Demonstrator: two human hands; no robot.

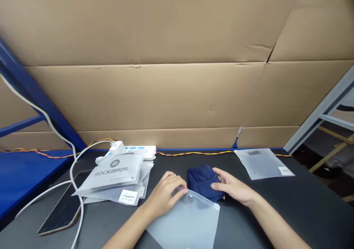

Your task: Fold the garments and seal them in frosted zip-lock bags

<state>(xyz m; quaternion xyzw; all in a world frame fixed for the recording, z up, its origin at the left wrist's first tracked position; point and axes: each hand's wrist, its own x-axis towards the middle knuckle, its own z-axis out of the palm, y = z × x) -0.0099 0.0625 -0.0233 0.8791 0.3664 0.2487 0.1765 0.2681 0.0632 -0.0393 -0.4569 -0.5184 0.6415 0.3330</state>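
Navy cloth (204, 181), folded, sits in the right hand (235, 188), pinched between thumb and fingers, at the zip bag's (188, 223) far edge. Left hand (167, 195) pinches that edge. Status: folding looks done; cloth lies outside the bag (which appears flat). Beyond: stacked packets (116, 173) left, flat packet (262, 164) right.

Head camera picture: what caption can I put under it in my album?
Left hand grips the frosted zip bag by its edge; right hand holds folded navy cloth beside it.
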